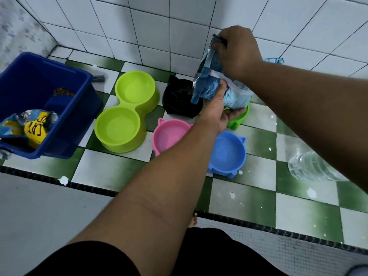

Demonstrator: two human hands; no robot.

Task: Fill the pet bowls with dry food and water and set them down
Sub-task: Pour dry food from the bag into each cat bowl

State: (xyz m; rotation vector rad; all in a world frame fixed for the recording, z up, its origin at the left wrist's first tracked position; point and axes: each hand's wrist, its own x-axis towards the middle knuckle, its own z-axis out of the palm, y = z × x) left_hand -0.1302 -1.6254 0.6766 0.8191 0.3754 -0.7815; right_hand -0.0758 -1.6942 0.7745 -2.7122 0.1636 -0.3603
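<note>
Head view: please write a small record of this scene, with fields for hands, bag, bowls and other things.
left hand: holds bag from below
right hand: grips bag top
bag: tilted, mouth over black bowl
black bowl: kibble inside
lime double bowl, pink bowl, blue bowl: no kibble seen
green bowl: mostly hidden under bag
bin: holds a second bag
bottle: on floor, right

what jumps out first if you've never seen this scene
Both hands hold a pale blue food bag tipped over the black bowl by the wall, right hand on top, left hand beneath. A lime double bowl, a pink bowl and a blue bowl sit on the checkered floor nearby.
</note>
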